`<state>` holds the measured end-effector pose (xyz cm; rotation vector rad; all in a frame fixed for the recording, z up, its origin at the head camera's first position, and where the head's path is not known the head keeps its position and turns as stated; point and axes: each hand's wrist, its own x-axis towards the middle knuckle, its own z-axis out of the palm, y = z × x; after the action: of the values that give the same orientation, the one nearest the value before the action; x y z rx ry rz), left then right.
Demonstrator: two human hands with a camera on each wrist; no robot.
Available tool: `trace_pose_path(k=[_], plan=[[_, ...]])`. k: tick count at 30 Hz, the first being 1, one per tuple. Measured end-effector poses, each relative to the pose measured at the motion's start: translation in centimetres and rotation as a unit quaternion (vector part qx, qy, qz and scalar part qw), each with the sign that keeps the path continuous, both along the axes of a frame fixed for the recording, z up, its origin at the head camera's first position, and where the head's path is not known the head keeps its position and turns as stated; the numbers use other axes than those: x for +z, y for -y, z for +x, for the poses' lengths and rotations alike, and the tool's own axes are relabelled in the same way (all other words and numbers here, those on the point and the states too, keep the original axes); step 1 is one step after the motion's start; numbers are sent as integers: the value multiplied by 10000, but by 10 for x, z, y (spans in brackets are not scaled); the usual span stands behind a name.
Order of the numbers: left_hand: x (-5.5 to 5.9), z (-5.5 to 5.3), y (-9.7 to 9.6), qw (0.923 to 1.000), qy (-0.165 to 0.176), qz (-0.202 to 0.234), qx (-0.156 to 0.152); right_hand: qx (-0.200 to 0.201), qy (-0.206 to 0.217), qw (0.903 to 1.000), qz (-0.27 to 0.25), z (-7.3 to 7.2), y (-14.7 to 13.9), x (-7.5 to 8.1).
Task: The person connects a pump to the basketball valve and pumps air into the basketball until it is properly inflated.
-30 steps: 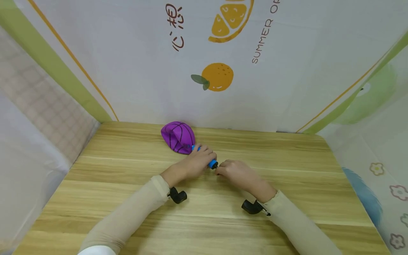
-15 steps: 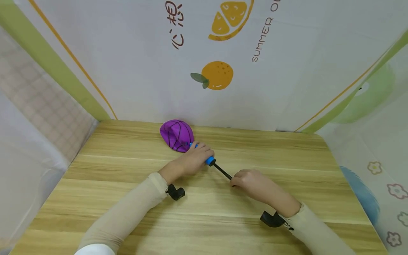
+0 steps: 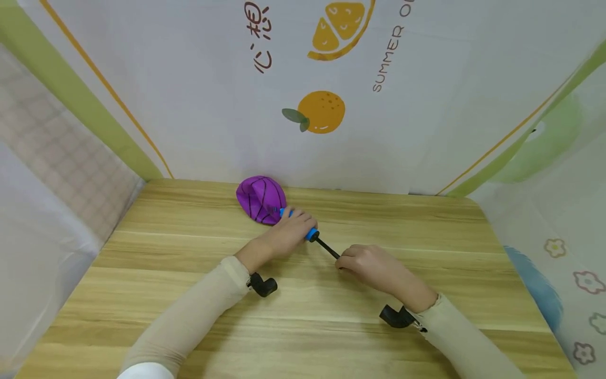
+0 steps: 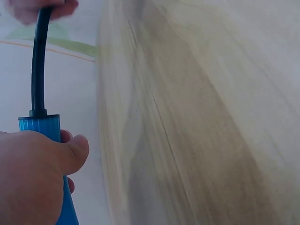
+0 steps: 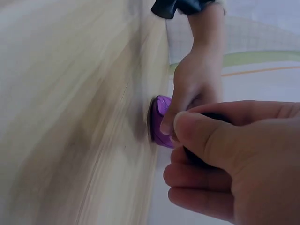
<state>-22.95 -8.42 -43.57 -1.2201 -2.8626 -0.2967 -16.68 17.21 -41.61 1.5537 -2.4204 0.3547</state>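
Note:
A crumpled, deflated purple ball (image 3: 259, 199) with black lines lies toward the back of the table. Against its right side is the front end of a small blue hand pump (image 4: 41, 125); where the two join is too small to make out. My left hand (image 3: 286, 231) grips the pump's blue barrel, fingers wrapped round it. A black rod (image 4: 38, 70) sticks out of the barrel's rear. At the rod's outer end my right hand (image 3: 371, 267) holds the black handle (image 5: 199, 157), thumb and fingers curled round it and hiding much of it.
The wood-grain table (image 3: 303, 337) spreads under both arms. A white curtain (image 3: 213, 121) with orange prints hangs along its back edge. Black wrist cameras (image 3: 263, 285) are strapped to both sleeves.
My right hand first drew back to the lower right, baring the rod, then came slightly back toward the barrel. The left hand kept its grip. The ball still looks crumpled.

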Motion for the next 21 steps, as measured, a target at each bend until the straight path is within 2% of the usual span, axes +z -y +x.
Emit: trace_pose_path(k=[7,13,21], plan=[[-2,3,-7,9999,-100,-64,89,48,195,9998,46,-19,15,-4],[-4,7,-11,10000,28,-16,-9,-38,134,9999,70,-28,26,-10],[1,0,-1,10000,-47,-5,-12,-98,-25,9999,-135,-33,36,-14]])
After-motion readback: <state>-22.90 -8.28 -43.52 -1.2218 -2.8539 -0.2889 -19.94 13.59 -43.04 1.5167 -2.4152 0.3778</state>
